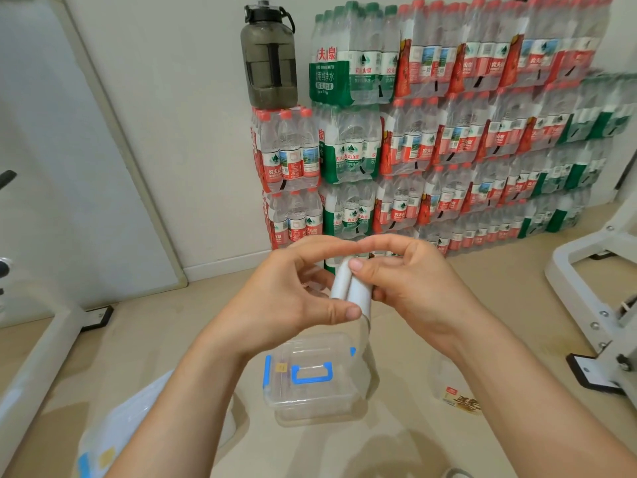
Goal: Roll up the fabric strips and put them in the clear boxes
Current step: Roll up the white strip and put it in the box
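While over clear box (312,405), left hand (286,298) and right hand (420,288) tight on smooth white fabric roll (348,288)

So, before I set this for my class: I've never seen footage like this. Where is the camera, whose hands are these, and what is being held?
There is no machine here. A person wears one camera on the head, looking forward and down, so you see what they see. The left hand and right hand pinch a partly rolled white fabric strip. Below it, on the floor, stands a clear box with blue clips and handle. Packs of water bottles are stacked against the wall.
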